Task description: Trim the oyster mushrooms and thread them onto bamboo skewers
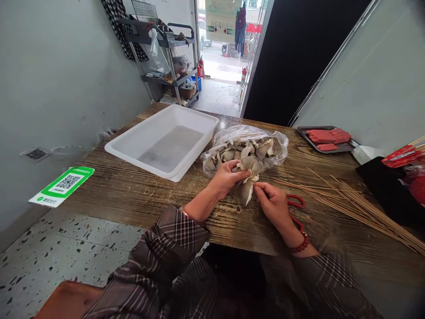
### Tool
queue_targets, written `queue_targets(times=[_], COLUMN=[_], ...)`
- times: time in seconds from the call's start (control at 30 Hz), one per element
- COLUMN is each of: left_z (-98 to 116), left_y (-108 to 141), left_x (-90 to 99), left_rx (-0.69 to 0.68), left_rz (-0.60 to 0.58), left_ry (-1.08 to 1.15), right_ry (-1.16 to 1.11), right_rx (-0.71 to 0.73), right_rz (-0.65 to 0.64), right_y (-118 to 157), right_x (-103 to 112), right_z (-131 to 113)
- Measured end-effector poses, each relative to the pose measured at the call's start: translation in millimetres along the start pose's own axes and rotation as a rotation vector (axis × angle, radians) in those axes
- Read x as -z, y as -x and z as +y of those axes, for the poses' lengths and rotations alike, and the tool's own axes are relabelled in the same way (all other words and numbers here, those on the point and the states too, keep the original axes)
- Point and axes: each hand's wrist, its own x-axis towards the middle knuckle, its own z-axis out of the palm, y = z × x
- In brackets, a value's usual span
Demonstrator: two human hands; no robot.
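- L hand (pixel 227 177) clamped on a grey-brown, fan-shaped oyster-type mushroom cluster (pixel 246 193), thumb across the pale stems. Cluster's held up just in front of the bag, one cap hanging down.
- R hand (pixel 275 204) apart from L; thumb + index pinched at hanging cap's edge. Can't tell what, if anything, is btwn the fingertips.
- Progress (my judgement): early on. Held cluster is mid-handling; lots more left in the bag, no finished pcs in view.
- Clear, crinkled plastic bag (pixel 281 142): opened out, w/ a heap of loose grey-brown mushrooms (pixel 229 155) inside.
- White rectangular plastic bin (pixel 186 118), L of bag: grey-looking bottom, no mushrooms seen in it.
- Thin tan bamboo skewers (pixel 365 207): loose bundle on R side of the dark-grained wooden table (pixel 122 201); no mushrooms seen on them.
- Red-handled scissors-like tool (pixel 298 201): handle loops beside R hand, partly hidden, so can't confirm type.
- Shallow black tray (pixel 301 132), far R: holds stacked pinkish-red strips (pixel 328 135), prob. meat; apart from the mushrooms.
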Motion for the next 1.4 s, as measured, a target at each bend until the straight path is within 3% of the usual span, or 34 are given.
queue_targets(times=[0.3, 0.63, 0.8, 1.4], left_z=[-5.1, 8.9, 12.2, -3.8], left_y=[2.2, -2.0, -2.7, -7.2], left_x=[-4.3, 7.9, 9.6, 11.6], left_rx=[0.01, -0.041, -0.058, -0.095], left_rz=[-0.013, -0.06, 0.001, -0.015], left_ry=[0.009, 0.039, 0.065, -0.078], right_ry=[-0.007, -0.082, -0.081, -0.039], right_rx=[0.004, -0.015, -0.006, 0.025], right_rz=[-0.024, -0.024, -0.022, 0.021], right_y=[1.8, 1.3, -0.5, -1.0], right_x=[1.1, -2.5, -3.2, -4.4], right_z=[1.2, 5.5, 6.2, 6.2])
